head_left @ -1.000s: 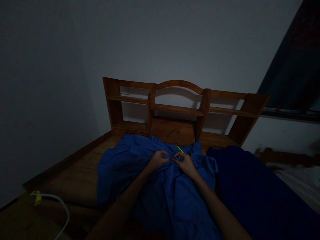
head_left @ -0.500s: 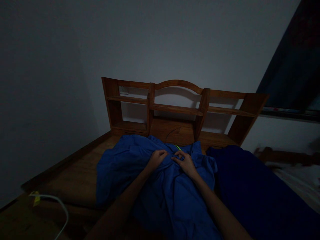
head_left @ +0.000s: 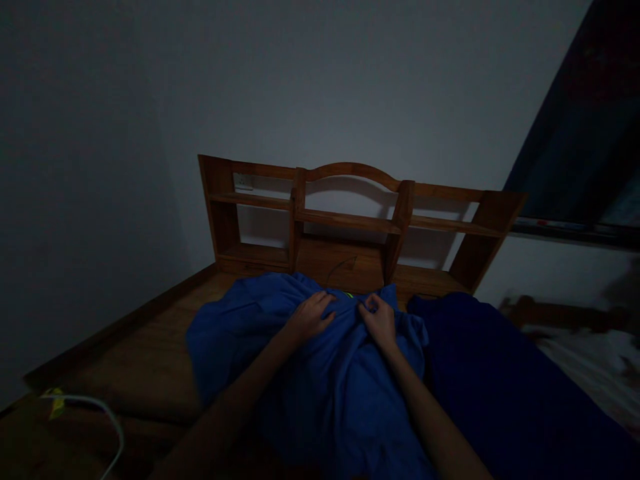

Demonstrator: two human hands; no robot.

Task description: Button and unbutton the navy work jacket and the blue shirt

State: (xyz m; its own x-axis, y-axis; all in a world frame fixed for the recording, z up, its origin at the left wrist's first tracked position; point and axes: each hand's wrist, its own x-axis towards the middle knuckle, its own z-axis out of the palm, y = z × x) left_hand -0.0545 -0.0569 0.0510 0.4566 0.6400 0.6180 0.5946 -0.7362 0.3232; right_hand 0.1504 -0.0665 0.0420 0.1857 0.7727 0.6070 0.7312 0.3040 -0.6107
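Observation:
A wrinkled blue cloth, perhaps a garment, is spread over the wooden desk top in front of me. My left hand rests on its upper middle, thumb apart from the stretched fingers. Just to the right, my right hand has thumb and forefinger pinched together on a fold of the same cloth. A small yellow-green strip shows at the cloth's far edge, between the hands. The room is dim, so the fine detail under the fingertips is hidden.
Behind the cloth stands a wooden shelf unit against the wall. Dark blue fabric lies on the right. A pale cable with a yellow tag curves at lower left, and a wall socket shows through the left shelf.
My left hand has loosened from a closed pinch, its fingers now spread on the cloth. The right hand has closed its pinch on the fabric. The view has shifted slightly.

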